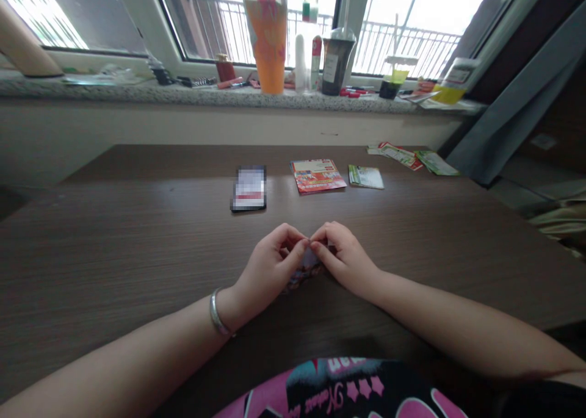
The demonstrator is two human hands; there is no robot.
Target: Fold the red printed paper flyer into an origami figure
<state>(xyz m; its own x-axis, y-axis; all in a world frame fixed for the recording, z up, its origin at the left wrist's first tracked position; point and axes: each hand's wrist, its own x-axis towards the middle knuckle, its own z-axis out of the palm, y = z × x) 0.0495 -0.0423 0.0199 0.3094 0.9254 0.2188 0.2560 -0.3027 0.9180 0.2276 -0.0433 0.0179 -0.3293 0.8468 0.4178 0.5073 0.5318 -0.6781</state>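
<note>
Over the near middle of the table, my left hand (279,256) and my right hand (345,256) meet, thumbs and forefingers pinched together at the fingertips. Between them is a small thin piece with a pale upper part and a dark, multicoloured printed pattern (304,276) below. Both hands grip its upper edge, and the fingers hide much of it, so I cannot tell its exact kind. A silver bangle (218,313) circles my left wrist. Beyond the hands lies a phone (249,188) with its lit screen blurred out.
A stack of red printed packets or cards (319,176) and a smaller green-white one (366,177) lie past the hands. More printed slips (403,155) sit at the far right corner. On the windowsill stand an orange drink cup (270,46), a dark cup (336,64) and several bottles.
</note>
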